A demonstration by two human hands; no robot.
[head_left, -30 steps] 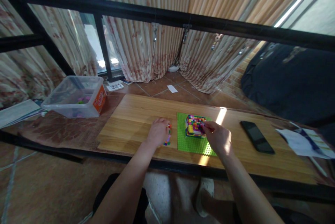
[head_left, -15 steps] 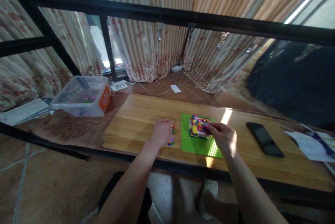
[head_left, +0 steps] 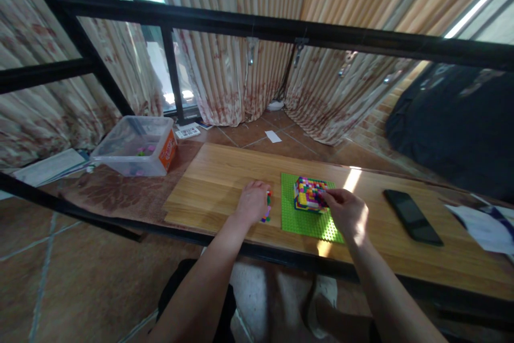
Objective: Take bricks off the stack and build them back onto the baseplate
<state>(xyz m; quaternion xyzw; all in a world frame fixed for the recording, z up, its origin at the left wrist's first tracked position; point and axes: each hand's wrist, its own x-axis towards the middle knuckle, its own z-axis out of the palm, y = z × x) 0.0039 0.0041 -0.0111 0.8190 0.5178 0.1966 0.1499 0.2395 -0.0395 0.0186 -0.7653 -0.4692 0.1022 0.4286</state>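
A block of multicoloured toy building bricks (head_left: 308, 201) stands on a green studded baseplate (head_left: 291, 221). Over its right side, the thumb and fingers of my right hand (head_left: 348, 213) are pinched together on a small dark purple toy brick at the block's top; the brick is partly hidden by the fingertips. Left of the baseplate, a short row of loose toy bricks (head_left: 267, 213) lies on the wooden board. My left hand (head_left: 254, 202) rests palm down beside and partly over that row, fingers stretched out, covering some of the bricks.
The wooden board (head_left: 217, 177) lies on the table, with a black phone (head_left: 412, 216) and papers (head_left: 480, 228) to the right. On the left stands a clear plastic box (head_left: 130, 164) with some bricks inside. A black metal bar (head_left: 273, 30) crosses before the curtains.
The whole view has shifted slightly to the right. My right hand stays at the block's right side and my left hand stays by the loose bricks, with little movement.
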